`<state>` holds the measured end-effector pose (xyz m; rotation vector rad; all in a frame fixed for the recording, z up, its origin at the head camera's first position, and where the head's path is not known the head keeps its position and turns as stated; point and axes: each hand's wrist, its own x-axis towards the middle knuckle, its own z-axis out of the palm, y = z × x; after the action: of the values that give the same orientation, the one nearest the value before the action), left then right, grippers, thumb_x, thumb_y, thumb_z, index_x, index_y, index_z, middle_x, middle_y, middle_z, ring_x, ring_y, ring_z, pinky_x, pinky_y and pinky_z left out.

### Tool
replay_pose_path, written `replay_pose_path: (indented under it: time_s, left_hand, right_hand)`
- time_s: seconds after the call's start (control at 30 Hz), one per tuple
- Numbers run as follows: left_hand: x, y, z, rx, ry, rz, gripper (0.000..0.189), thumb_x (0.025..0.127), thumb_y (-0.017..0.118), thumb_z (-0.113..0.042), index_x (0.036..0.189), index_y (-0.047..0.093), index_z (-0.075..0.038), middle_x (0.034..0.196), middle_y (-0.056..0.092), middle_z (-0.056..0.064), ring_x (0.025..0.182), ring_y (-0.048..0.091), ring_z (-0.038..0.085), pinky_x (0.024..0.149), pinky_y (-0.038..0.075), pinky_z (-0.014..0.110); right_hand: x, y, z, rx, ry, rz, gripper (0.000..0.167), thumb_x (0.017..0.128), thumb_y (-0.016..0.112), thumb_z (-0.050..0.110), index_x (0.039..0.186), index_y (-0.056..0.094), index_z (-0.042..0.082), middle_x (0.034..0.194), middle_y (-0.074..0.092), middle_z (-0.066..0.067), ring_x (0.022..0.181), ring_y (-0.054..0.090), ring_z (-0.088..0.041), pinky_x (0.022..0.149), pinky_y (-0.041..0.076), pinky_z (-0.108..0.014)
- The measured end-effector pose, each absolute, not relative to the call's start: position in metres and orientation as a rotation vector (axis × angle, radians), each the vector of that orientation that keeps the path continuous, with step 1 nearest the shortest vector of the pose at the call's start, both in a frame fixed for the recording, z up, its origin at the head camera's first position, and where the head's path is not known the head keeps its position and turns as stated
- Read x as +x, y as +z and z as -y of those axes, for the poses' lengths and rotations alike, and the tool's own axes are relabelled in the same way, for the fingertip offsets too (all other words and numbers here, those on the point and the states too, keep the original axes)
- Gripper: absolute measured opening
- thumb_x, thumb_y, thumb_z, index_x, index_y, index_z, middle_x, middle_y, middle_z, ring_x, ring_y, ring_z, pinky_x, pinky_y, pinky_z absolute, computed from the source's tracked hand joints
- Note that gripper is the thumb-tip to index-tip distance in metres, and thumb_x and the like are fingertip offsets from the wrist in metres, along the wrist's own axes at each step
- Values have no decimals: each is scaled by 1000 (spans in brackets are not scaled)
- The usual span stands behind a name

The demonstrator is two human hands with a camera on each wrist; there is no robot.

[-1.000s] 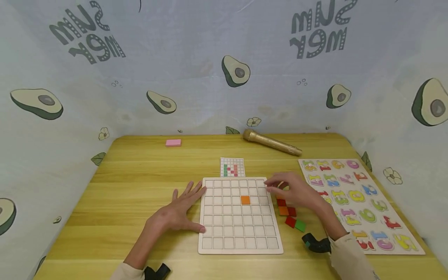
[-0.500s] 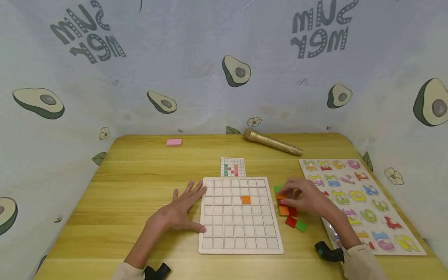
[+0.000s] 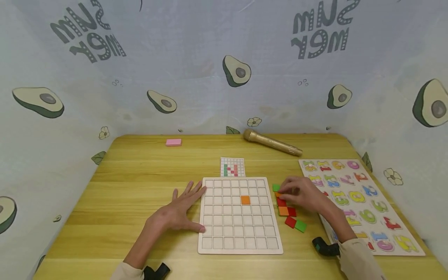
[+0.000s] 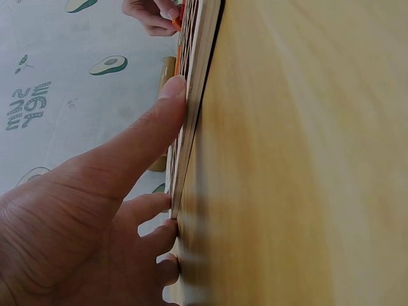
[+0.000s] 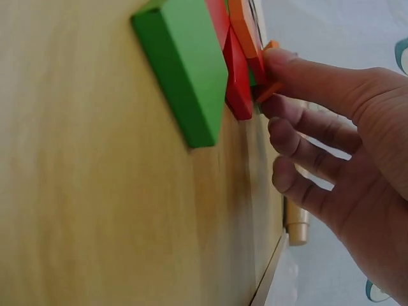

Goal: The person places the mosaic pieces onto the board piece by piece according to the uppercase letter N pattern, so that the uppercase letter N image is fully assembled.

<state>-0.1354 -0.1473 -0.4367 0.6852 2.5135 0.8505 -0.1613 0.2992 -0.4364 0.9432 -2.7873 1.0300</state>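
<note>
My left hand [image 3: 176,214] lies with spread fingers along the left edge of a pale square grid board [image 3: 227,220]. Its thumb and fingertips touch the rim. One orange tile [image 3: 245,200] sits in a cell right of the board's middle. Beyond the board's right side, my right hand [image 3: 303,193] pinches another orange tile [image 5: 270,91] between thumb and index finger, tilted in the right wrist view. Around it lie a green tile [image 3: 276,188], a red tile [image 3: 281,202], a further orange tile [image 3: 283,211] and several more red and green ones.
A small pattern card [image 3: 232,167] touches the board's far edge. At the right stands a number puzzle board [image 3: 376,202], partly under the right forearm. A gold microphone [image 3: 273,143] and a pink block [image 3: 173,142] lie toward the back of the wooden table [image 3: 140,167].
From the board's upper right corner, my right hand has moved right and nearer to the loose tiles, where it now pinches an orange one. My left hand stays in place.
</note>
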Motion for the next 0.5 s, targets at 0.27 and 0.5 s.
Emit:
replay_pose_path:
  time_s: [0.27,0.5]
  left_hand:
    - [-136,-437,147,690,876,-2506,122,80,96,-42,173,23,-11,182,7,6,167,-8,34,127,-13,70]
    - [-135,-436,147,681,883,-2498,122,80,97,-40,173,24,-11,182,7,6,167,-8,34,127,-14,70]
  right_hand:
    - [-168,-437,-300,999,1039,2743,12,92,82,0,92,86,12,93,72,4,74,56,0,59,51,-24]
    - [-173,-433,-300,1059,1024,2735,15,94,79,-1,92,86,12,87,71,8,73,59,-1,61,52,-25]
